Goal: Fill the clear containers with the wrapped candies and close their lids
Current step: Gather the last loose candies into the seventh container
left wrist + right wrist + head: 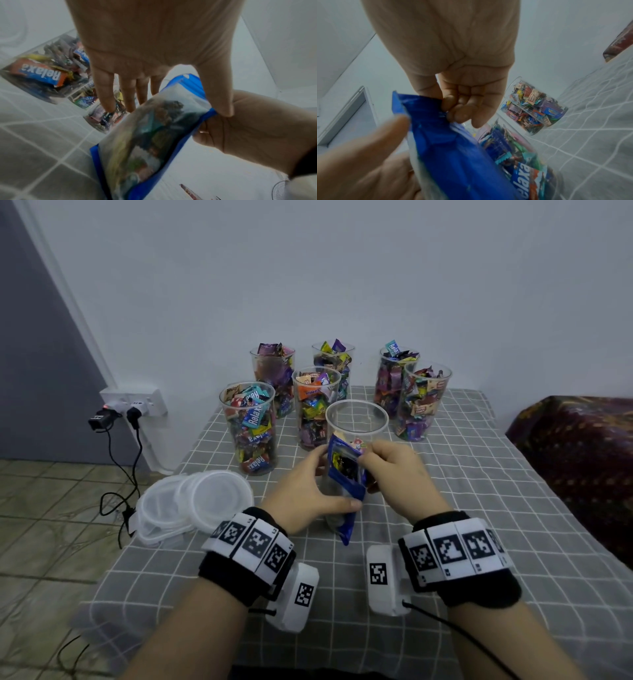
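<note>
Two hands hold a blue candy bag (345,474) at six o'clock of the empty clear container (357,419): left hand (303,494) grips its side, right hand (394,470) pinches its top. Six filled containers (251,426) stand from ten to one o'clock. A sudden tear could scatter candies or topple the container.

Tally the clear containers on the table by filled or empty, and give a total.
Filled with candies: 6, e.g. front-left one
Empty: 1, the empty container behind the blue candy bag
Total: 7
</note>
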A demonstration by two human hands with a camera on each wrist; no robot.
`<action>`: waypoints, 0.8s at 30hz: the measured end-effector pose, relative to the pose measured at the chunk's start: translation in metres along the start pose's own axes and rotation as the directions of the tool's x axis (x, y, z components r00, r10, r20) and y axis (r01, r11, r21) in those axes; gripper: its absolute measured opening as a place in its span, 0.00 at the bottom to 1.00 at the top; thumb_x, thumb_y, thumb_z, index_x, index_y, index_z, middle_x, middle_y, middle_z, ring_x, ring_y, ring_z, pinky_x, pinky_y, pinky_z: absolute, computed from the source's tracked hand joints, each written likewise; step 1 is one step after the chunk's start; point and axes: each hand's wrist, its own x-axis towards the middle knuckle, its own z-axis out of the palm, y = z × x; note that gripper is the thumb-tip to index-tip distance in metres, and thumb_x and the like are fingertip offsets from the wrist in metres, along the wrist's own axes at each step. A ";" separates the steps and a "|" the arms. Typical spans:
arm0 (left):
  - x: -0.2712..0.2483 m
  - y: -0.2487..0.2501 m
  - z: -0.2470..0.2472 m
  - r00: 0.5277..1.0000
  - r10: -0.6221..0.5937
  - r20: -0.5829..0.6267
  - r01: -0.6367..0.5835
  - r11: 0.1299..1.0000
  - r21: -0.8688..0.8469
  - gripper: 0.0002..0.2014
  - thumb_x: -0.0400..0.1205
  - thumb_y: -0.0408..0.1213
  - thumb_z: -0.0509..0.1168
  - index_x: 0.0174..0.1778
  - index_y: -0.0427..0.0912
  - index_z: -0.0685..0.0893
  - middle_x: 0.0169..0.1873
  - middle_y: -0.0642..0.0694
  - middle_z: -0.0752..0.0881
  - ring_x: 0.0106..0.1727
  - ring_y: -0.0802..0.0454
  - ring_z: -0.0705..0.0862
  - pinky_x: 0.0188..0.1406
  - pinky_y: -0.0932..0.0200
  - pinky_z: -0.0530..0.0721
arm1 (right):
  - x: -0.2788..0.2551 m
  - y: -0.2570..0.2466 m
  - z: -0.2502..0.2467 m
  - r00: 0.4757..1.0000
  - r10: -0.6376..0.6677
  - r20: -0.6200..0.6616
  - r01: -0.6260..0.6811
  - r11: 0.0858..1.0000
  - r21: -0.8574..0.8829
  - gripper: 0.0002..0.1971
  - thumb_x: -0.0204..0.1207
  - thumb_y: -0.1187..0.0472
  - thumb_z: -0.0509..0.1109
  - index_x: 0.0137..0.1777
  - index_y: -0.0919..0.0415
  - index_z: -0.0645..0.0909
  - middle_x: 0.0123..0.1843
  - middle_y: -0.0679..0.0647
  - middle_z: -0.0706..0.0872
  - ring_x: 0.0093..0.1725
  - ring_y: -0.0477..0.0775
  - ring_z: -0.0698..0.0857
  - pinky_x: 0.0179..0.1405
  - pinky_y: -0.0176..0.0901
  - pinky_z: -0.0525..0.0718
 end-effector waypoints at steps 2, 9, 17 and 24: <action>-0.001 0.003 0.002 0.998 0.012 -0.058 -0.012 1.000 0.004 0.40 0.63 0.47 0.81 0.66 0.63 0.66 0.60 0.59 0.81 0.63 0.61 0.78 0.61 0.63 0.75 | 0.000 0.000 -0.001 1.000 -0.005 0.001 0.005 1.000 0.016 0.15 0.71 0.56 0.62 0.34 0.71 0.75 0.30 0.61 0.77 0.34 0.60 0.77 0.43 0.68 0.81; -0.006 0.009 -0.002 0.976 0.087 -0.198 -0.092 0.996 -0.015 0.19 0.67 0.42 0.79 0.48 0.62 0.80 0.44 0.59 0.87 0.49 0.59 0.86 0.54 0.56 0.83 | -0.002 0.002 -0.008 0.999 0.018 -0.050 -0.009 0.986 0.167 0.12 0.79 0.66 0.63 0.32 0.63 0.75 0.28 0.56 0.78 0.32 0.56 0.78 0.37 0.54 0.81; -0.009 0.055 -0.043 0.914 0.199 -0.354 -0.243 0.966 -0.085 0.10 0.70 0.39 0.76 0.43 0.52 0.84 0.36 0.55 0.87 0.35 0.65 0.84 0.37 0.67 0.78 | -0.023 -0.027 -0.022 0.991 -0.022 0.132 -0.038 0.901 0.431 0.19 0.81 0.59 0.62 0.28 0.65 0.75 0.22 0.55 0.80 0.21 0.52 0.77 0.24 0.41 0.79; 0.005 0.104 -0.059 0.788 0.297 -0.539 -0.401 0.912 -0.085 0.09 0.72 0.41 0.76 0.44 0.50 0.82 0.38 0.53 0.87 0.41 0.54 0.87 0.39 0.58 0.84 | -0.021 -0.039 -0.013 0.978 0.017 0.209 -0.108 0.895 0.432 0.21 0.83 0.50 0.59 0.38 0.66 0.81 0.28 0.58 0.84 0.24 0.51 0.81 0.24 0.39 0.79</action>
